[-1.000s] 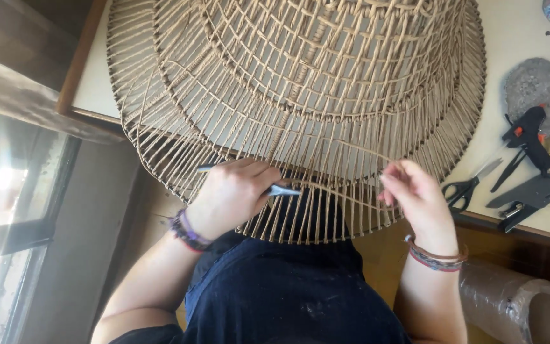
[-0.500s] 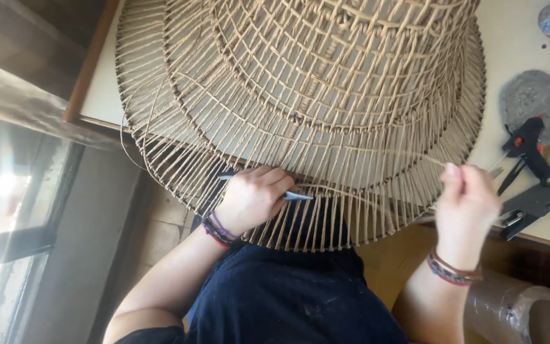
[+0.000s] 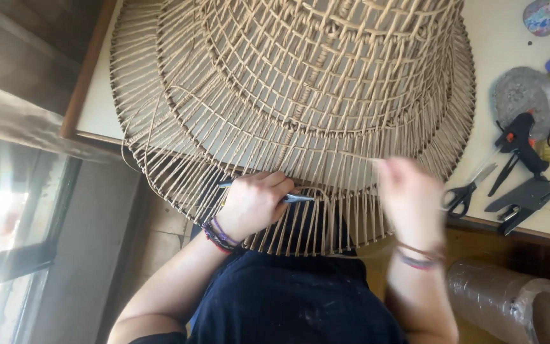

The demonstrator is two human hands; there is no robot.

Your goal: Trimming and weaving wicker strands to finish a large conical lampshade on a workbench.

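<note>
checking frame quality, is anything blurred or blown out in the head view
Head view: the right hand is smeared by motion blur, fingers indistinct; the left hand, its slim metal tool and the woven basket are sharp. The window at lower left is overexposed with glare, and sunlight brightens the table at right.

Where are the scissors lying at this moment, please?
In the head view, the scissors lie on the white table at the right, between the rim of the woven basket and the black glue gun.
</note>
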